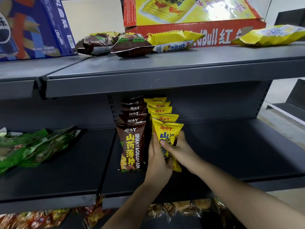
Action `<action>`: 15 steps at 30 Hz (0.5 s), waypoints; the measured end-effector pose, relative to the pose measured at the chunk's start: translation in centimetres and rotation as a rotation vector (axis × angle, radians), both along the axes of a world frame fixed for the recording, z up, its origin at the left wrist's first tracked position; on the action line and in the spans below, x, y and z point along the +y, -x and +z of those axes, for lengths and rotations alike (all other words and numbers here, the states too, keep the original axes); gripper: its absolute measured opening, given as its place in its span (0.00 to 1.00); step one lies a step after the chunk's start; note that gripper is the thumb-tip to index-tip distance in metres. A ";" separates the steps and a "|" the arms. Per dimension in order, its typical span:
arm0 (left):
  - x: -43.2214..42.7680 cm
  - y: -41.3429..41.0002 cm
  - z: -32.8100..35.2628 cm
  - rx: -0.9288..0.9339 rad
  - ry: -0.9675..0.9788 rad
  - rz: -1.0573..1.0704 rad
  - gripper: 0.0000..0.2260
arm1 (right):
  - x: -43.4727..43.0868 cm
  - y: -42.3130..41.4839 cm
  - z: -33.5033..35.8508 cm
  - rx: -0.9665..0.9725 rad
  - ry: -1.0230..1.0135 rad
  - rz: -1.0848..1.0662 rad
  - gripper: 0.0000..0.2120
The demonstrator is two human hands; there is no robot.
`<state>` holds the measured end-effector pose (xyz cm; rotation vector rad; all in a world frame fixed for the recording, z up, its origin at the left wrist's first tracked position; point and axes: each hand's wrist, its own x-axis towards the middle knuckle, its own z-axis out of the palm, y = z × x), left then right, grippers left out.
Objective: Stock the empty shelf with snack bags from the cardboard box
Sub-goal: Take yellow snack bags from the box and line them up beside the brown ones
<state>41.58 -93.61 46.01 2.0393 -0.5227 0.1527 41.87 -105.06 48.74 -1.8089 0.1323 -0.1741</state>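
A dark grey metal shelf point(231, 154) is seen from above and in front, partly stocked. Two rows of upright snack bags stand side by side near its left end, running from the back panel toward the front edge. The brown row point(132, 123) is made up of about five bags; touching it on the right, the yellow row point(160, 111) holds about five as well.

The front yellow bag point(166, 134) is held upright at the head of its row by both hands. The left hand point(156, 161) is pressed against the bag's left side, its fingers point(154, 141) wrapped along the edge. The right hand point(179, 151) is closed around the bag from the right, thumb across the printed face. The bag seems to be resting on the shelf while it is squared up, though its base is partly hidden.

To the right of the rows, most of the shelf is bare, so much stocking appears to remain. On the shelf above, loose brown bags point(115, 42) and yellow bags point(175, 41) are lying flat in front of a red and yellow Red Bull cardboard box point(194, 15), with a further yellow bag point(270, 36) well to the right. These are judged to be the waiting supply. Green bags point(33, 146) are heaped on the neighbouring shelf section to the left.
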 end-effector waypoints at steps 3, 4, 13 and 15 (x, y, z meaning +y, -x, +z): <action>-0.5 -0.2 -0.2 0.003 -0.058 0.047 0.50 | 0.7 -0.5 -0.3 0.013 -0.002 0.032 0.25; -0.7 -0.3 -0.3 -0.002 -0.079 0.067 0.51 | 0.9 -0.6 -0.3 0.020 0.011 0.034 0.26; -1.8 -1.0 -1.2 0.035 -0.122 0.210 0.53 | 0.4 -2.5 -0.8 -0.030 0.227 -0.007 0.32; -2.0 -1.3 -1.3 0.055 -0.110 0.236 0.53 | 0.2 -3.4 -0.6 -0.039 0.302 -0.019 0.32</action>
